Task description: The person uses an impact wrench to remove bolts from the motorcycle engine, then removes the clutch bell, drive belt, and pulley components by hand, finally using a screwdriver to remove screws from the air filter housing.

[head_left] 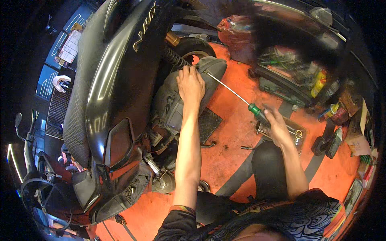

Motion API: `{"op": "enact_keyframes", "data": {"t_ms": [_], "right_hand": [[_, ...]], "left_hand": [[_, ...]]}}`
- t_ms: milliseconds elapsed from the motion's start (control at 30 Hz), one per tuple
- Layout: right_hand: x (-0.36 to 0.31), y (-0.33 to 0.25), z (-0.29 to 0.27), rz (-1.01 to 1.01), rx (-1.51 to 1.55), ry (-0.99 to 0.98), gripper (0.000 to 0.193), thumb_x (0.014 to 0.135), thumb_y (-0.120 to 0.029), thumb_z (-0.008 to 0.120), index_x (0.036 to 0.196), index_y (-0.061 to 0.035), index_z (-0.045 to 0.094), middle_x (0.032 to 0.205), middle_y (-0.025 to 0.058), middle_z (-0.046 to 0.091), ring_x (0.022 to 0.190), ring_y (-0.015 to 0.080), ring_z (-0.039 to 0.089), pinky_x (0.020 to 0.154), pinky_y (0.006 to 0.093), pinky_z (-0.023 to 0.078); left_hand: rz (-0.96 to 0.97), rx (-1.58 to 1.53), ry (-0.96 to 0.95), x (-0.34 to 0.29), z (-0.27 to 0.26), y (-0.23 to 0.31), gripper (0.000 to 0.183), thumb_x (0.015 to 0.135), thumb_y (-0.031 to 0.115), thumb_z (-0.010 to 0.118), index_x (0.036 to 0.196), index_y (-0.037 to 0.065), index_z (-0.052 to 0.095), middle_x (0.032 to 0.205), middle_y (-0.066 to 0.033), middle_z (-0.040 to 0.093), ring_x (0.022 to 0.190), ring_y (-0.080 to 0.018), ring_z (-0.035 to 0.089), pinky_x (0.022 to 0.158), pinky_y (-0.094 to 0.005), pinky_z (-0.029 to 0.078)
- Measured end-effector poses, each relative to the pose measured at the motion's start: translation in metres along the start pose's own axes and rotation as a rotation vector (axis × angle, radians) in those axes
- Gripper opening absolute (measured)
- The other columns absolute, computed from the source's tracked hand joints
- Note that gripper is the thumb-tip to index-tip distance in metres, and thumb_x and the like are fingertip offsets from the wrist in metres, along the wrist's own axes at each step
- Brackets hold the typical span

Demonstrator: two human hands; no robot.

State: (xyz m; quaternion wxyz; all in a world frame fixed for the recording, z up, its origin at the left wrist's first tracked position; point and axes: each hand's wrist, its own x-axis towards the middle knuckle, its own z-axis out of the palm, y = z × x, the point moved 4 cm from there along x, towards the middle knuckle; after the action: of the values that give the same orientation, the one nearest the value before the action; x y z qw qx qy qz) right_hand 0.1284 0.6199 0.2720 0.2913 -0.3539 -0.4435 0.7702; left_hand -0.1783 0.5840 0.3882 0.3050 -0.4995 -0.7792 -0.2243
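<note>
A black scooter [116,76] stands at my left, its rear wheel [197,46] toward the far side. My left hand [190,85] lies on the dusty black plastic housing [171,100] beside that wheel, fingers bent over its upper edge. A long screwdriver [233,92] with a green and dark handle is in my right hand [275,126], whose fingers close around the handle and look slightly blurred. Its shaft slants up and left, the tip meeting the housing near its far end, just right of my left hand. Whether the tip sits in a screw is too small to tell.
An open toolbox [285,92] full of tools stands at the right on the orange floor [237,116]. A small tray [299,138] with metal parts lies beside my right forearm. A yellow bottle [319,83] and a cardboard piece [358,142] are farther right.
</note>
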Motion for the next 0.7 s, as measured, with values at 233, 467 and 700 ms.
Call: {"op": "enact_keyframes", "data": {"t_ms": [233, 467, 700], "right_hand": [[0.001, 0.001, -0.004, 0.058, 0.082, -0.087, 0.048, 0.106, -0.036, 0.051, 0.138, -0.0009, 0.044, 0.098, 0.0108, 0.065, 0.076, 0.0148, 0.065, 0.063, 0.0259, 0.054], [0.008, 0.005, -0.013, -0.011, -0.124, -0.103, 0.033, 0.107, -0.034, 0.046, 0.105, -0.0051, 0.061, 0.088, 0.0035, 0.068, 0.061, 0.0057, 0.054, 0.051, 0.0215, 0.042], [0.017, 0.022, -0.042, -0.104, -0.044, 0.025, 0.032, 0.106, -0.032, 0.049, 0.114, -0.0041, 0.063, 0.084, 0.0016, 0.065, 0.060, 0.0054, 0.052, 0.050, 0.0218, 0.041]], "left_hand": [[-0.008, -0.004, -0.038, -0.003, 0.000, 0.001, 0.033, 0.092, 0.011, 0.057, 0.124, 0.010, 0.062, 0.109, -0.0152, 0.059, 0.106, -0.0343, 0.056, 0.091, -0.0464, 0.045], [0.102, 0.012, -0.022, -0.003, -0.009, 0.013, 0.031, 0.088, 0.016, 0.062, 0.118, 0.007, 0.065, 0.099, -0.0172, 0.055, 0.096, -0.0350, 0.054, 0.085, -0.0469, 0.044], [0.078, 0.157, 0.009, -0.006, -0.008, 0.040, 0.024, 0.084, 0.026, 0.072, 0.099, 0.007, 0.075, 0.092, -0.0134, 0.062, 0.094, -0.0312, 0.059, 0.082, -0.0440, 0.044]]}}
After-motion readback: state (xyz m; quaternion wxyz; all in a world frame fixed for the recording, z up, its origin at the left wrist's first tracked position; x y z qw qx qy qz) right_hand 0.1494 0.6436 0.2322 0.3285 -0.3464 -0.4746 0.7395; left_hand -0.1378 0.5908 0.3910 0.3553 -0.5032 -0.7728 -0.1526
